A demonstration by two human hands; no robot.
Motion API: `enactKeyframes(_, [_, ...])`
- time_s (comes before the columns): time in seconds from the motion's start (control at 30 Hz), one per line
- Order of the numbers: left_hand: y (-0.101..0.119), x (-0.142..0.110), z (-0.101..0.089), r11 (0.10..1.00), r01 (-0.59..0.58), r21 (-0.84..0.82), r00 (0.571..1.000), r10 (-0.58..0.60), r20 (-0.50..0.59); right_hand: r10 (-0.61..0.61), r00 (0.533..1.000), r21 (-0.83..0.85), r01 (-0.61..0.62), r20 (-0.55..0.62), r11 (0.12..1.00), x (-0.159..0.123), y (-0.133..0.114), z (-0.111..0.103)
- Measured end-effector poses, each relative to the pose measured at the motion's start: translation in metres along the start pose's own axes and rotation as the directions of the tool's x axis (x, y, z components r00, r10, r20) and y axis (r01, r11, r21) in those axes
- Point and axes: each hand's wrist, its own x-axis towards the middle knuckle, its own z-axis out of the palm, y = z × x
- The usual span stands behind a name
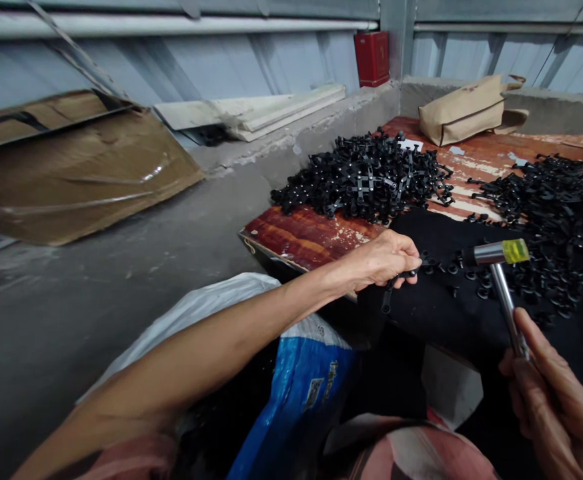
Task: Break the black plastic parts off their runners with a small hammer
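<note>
My left hand (pixel 390 260) is closed in a pinch on a small black linked part (pixel 387 298), which hangs below the fingers near the front edge of a black cloth (pixel 421 307). In my right hand (pixel 546 393) is a mallet (pixel 502 283) with a metal shaft, a yellow face and a black face, its head raised over the cloth. Beneath and around the mallet head lie several loose small black pieces (pixel 482 292). What the left fingertips cover is partly hidden.
A big heap of black linked parts (pixel 356 177) stands at the table's (pixel 291 237) back left; another black heap (pixel 551 193) lies right. Behind are a beige bag (pixel 464 110) and a red tin (pixel 371 59). An open blue-and-white sack (pixel 306 373) sits below my left arm. A brown carton (pixel 81 173) is left.
</note>
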Motion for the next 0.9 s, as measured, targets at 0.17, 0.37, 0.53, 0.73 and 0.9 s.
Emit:
enactKeyframes(0.17, [-0.001, 0.002, 0.001, 1.000, -0.003, -0.006, 1.000, 0.003, -0.002, -0.016, 1.000, -0.052, 0.016, 0.002, 0.998, -0.001, -0.001, 0.001])
enactKeyframes(0.37, [-0.001, 0.002, 0.001, 0.999, -0.031, 0.036, 1.000, 0.031, -0.004, -0.203, 0.970, -0.193, 0.226, 0.132, 0.955, 0.004, 0.001, -0.003])
enactKeyframes(0.53, [0.002, 0.005, -0.002, 0.996, -0.048, 0.071, 0.999, 0.047, 0.011, -0.401, 0.870, -0.311, 0.481, 0.288, 0.820, 0.019, -0.004, -0.008])
enactKeyframes(0.73, [-0.002, 0.009, -0.004, 0.996, -0.068, 0.057, 0.997, 0.066, 0.035, -0.367, 0.851, -0.384, 0.503, 0.375, 0.774, 0.028, -0.005, -0.012])
enactKeyframes(0.9, [-0.006, 0.011, -0.004, 0.996, -0.070, 0.055, 0.996, 0.068, 0.050, -0.392, 0.832, -0.450, 0.545, 0.392, 0.707, 0.029, -0.007, -0.012])
